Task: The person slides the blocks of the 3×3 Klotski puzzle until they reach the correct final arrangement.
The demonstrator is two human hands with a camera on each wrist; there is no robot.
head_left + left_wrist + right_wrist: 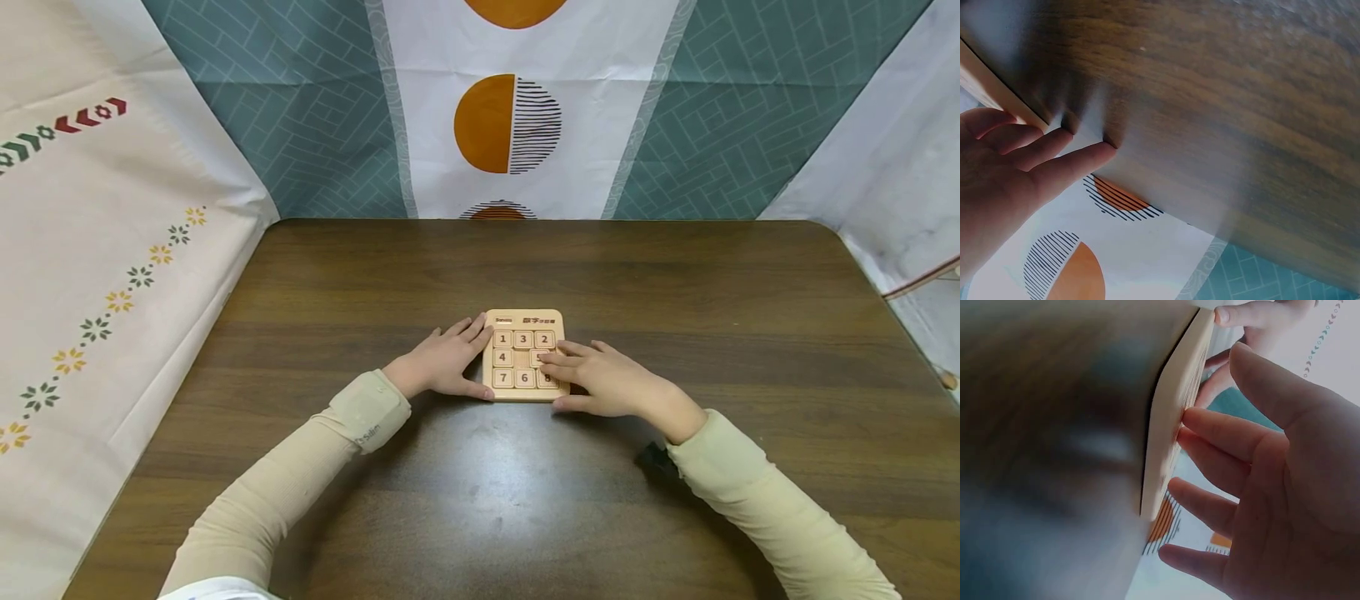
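A wooden number slide puzzle point(517, 397) lies flat on the table. Its rows show 1, 3, 2 on top, then 4, a gap and the partly covered 5 tile point(535, 355), then 7, 6, 8. My left hand point(450, 364) rests against the puzzle's left edge, thumb near the lower corner and fingers spread toward the upper one. From the right, my right hand point(606, 379) reaches over the edge, its extended fingertips on the 5 and 8 tiles. In the right wrist view, fingers point(1216, 428) meet the puzzle's upper face.
The dark wooden table point(360, 275) has rounded far corners. Behind it hangs a patterned cloth point(322, 125), with a pale cloth point(90, 250) on the left. A small black object point(657, 460) shows beside the right wrist, and a thin stick-like thing point(922, 277) is at the far right.
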